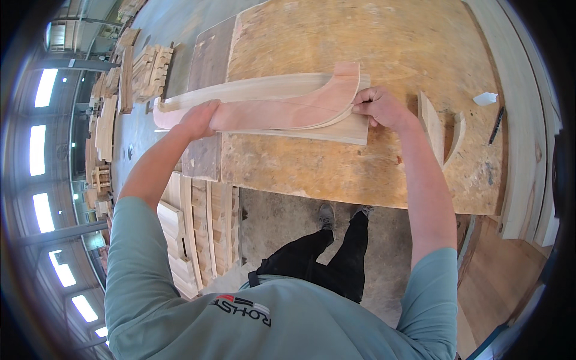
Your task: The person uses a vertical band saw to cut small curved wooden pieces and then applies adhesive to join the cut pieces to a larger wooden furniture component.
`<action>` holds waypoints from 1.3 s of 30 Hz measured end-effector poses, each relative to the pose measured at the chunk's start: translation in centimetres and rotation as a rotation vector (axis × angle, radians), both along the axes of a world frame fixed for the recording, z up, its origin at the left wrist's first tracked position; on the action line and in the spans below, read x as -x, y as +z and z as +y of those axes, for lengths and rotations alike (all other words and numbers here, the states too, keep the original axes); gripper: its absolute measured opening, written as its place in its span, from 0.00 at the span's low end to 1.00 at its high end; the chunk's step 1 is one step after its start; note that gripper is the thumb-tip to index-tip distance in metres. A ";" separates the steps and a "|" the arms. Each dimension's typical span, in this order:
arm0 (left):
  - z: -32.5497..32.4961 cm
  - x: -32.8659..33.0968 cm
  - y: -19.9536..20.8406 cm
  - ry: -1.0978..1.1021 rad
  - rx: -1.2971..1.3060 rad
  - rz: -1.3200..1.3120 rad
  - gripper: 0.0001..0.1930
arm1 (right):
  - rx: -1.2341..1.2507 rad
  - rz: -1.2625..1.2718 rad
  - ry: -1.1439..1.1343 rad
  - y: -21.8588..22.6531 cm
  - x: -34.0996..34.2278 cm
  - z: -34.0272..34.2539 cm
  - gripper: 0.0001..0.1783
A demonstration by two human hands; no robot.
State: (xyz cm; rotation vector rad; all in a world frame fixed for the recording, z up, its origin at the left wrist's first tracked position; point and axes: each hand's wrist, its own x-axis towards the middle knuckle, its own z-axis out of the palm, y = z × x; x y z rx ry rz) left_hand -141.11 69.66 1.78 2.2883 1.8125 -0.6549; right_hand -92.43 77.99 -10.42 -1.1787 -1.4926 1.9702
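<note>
The left hand [199, 120]: grip closed over the curved pinkish wooden panel [270, 114], upper centre of frame. The right hand [381, 108]: grip pinching its curved right end. Panel lies atop a pale board [354, 133] on the wooden surface [288, 168]. Lumber stacks [153, 72] stand upper left.

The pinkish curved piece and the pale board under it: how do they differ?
Colour: the curved piece is pinkish, the board pale cream. Right end: the curved piece bends away from the person, the board ends straight. Position: the curved piece lies on top, the board underneath. Both are long.
</note>
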 end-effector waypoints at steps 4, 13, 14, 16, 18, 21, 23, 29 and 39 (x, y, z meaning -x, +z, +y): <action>-0.4 0.4 -0.4 0.016 0.020 0.005 0.43 | 0.018 0.029 0.011 -0.2 0.5 0.1 0.02; 0.2 -0.7 0.2 0.041 0.059 0.053 0.41 | 0.000 0.032 -0.002 -1.0 0.1 0.3 0.04; 0.3 -1.0 0.4 0.042 0.059 0.052 0.41 | 0.003 0.032 -0.006 -0.9 0.1 0.3 0.04; 0.3 -1.4 0.4 0.045 0.056 0.056 0.41 | 0.011 0.031 -0.018 -0.8 -0.1 0.3 0.03; 0.1 -1.5 0.5 0.055 0.055 0.069 0.42 | 0.018 0.005 -0.008 0.4 0.1 0.0 0.03; -0.1 -1.4 0.6 0.050 0.048 0.062 0.42 | 0.001 0.009 0.016 0.7 0.0 -0.1 0.03; -0.1 -0.9 0.2 0.033 0.045 0.054 0.43 | -0.008 0.020 0.022 0.7 0.0 -0.1 0.03; 0.3 -2.1 0.6 0.085 0.086 0.107 0.43 | -0.024 0.045 0.001 0.6 -0.1 -0.3 0.03; 0.2 -1.8 0.0 0.041 0.053 0.135 0.44 | -0.252 0.014 0.043 0.7 -0.9 -0.6 0.08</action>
